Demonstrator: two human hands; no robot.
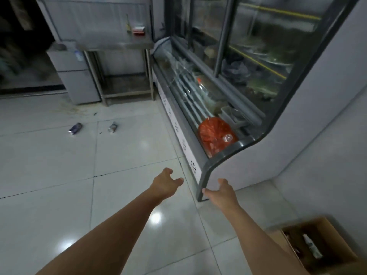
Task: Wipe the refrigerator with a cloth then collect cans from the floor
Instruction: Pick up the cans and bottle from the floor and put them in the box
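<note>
Head view, left to right: two cans on the tiled floor, blue can left of silver can, well apart from both hands. Steel worktop behind. Left hand empty, fingers loosely spread. Right hand empty, relaxed, near the refrigerator corner. Cardboard box far right.

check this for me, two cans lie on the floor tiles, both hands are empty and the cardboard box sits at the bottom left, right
One thing is off: the cardboard box sits at the bottom right, not the bottom left, as the head view shows. The rest holds: two cans lie on the floor tiles, and the left hand and right hand are both empty.
</note>
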